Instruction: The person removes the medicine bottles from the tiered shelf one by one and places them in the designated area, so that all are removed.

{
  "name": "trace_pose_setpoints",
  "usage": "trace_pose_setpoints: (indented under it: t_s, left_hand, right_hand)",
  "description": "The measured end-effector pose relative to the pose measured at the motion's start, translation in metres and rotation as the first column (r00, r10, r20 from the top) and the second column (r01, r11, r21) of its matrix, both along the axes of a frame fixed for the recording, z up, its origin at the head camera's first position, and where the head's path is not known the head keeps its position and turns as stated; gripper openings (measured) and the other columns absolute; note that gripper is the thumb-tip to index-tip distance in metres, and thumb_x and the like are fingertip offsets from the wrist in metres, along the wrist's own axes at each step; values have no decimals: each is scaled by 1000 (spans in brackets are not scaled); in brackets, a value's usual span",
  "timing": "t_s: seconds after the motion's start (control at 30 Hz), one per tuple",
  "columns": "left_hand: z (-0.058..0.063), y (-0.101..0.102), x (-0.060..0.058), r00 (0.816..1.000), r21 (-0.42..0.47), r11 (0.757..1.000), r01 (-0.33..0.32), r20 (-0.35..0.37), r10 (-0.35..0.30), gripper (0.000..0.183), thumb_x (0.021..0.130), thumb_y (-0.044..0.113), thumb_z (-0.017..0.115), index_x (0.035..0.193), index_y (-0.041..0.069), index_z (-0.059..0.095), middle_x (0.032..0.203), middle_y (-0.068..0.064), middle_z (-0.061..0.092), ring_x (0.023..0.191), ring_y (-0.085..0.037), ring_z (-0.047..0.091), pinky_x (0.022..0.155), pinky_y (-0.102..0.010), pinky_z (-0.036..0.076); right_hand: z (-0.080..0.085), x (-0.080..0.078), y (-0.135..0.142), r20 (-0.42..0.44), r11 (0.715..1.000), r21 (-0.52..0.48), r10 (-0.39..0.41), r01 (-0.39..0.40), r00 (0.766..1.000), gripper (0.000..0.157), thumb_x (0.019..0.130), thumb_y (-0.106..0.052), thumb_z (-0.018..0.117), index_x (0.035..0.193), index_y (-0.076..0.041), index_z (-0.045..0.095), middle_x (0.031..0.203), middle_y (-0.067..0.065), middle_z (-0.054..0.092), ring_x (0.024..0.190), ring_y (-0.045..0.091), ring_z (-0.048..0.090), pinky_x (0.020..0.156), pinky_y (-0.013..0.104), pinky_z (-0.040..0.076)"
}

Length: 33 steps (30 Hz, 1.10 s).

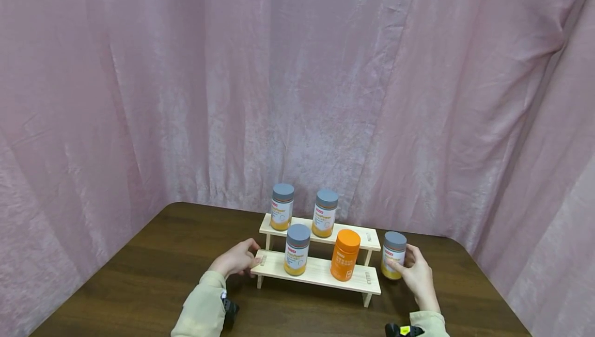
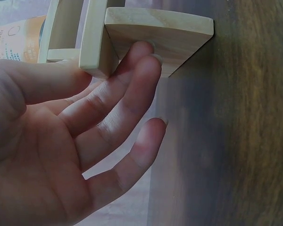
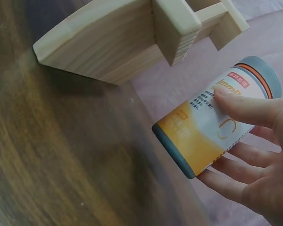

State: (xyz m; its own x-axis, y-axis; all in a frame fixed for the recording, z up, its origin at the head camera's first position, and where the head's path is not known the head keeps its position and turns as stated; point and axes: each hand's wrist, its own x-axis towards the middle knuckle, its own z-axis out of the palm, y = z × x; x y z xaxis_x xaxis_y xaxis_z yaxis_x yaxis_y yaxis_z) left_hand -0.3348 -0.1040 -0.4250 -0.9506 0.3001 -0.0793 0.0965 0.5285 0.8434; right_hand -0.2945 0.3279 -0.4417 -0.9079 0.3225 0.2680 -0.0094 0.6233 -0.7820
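Note:
My left hand [image 1: 239,258] grips the left end of a two-tier wooden display rack [image 1: 316,271], at its lower step. In the left wrist view the thumb [image 2: 52,80] lies along the board's edge and curled fingers reach underneath. Beside the rack's right end, my right hand [image 1: 418,275] holds a supplement bottle [image 1: 393,255] with a grey lid, white label and yellow lower part. The right wrist view shows the thumb across the label of this bottle [image 3: 203,127], with the fingers behind it.
On the lower step stand a grey-lidded bottle [image 1: 296,250] and an all-orange bottle [image 1: 345,255]. The upper step bears two more grey-lidded bottles, one left [image 1: 282,207] and one near the middle [image 1: 324,214]. Pink curtains [image 1: 297,94] hang behind the dark wooden table [image 1: 153,265].

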Motion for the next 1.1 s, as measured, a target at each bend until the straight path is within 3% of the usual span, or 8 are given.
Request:
trace_pose_setpoints:
  t_s: [0.33, 0.67, 0.83, 1.1]
  left_hand:
    - [3, 1, 1, 1000, 5, 1000, -2, -1, 2, 23, 93, 8, 60, 111, 1, 48, 71, -8, 66, 59, -18, 63, 56, -28, 40]
    - [1, -1, 0, 1000, 8, 1000, -1, -4, 1, 23, 93, 9, 60, 112, 1, 47, 71, -7, 66, 59, -17, 63, 56, -28, 40]
    - [-1, -1, 0, 1000, 21, 1000, -4, 3, 4, 22, 93, 8, 60, 111, 2, 48, 69, -6, 65, 57, -17, 61, 55, -27, 39]
    - [0, -1, 2, 999, 26, 999, 29, -15, -29, 24, 93, 9, 60, 111, 0, 47, 72, -8, 67, 59, -17, 63, 55, -28, 40]
  right_hand:
    - [-3, -1, -1, 24, 997, 49, 55, -57, 998, 69, 83, -12, 76, 136, 8, 37, 131, 41, 48, 118, 52, 54, 96, 57, 45]
    - [-8, 0, 2, 16, 994, 17, 109, -109, 994, 65, 88, -7, 68, 137, 12, 30, 130, 40, 49, 120, 51, 51, 99, 54, 45]
    - [-9, 0, 5, 21, 990, 15, 136, -137, 990, 70, 89, -6, 66, 141, 13, 23, 134, 41, 43, 126, 54, 45, 105, 58, 38]
    - [14, 3, 4, 36, 988, 101, 114, -117, 993, 83, 86, -13, 71, 146, 7, 17, 143, 38, 33, 134, 54, 32, 107, 67, 26]
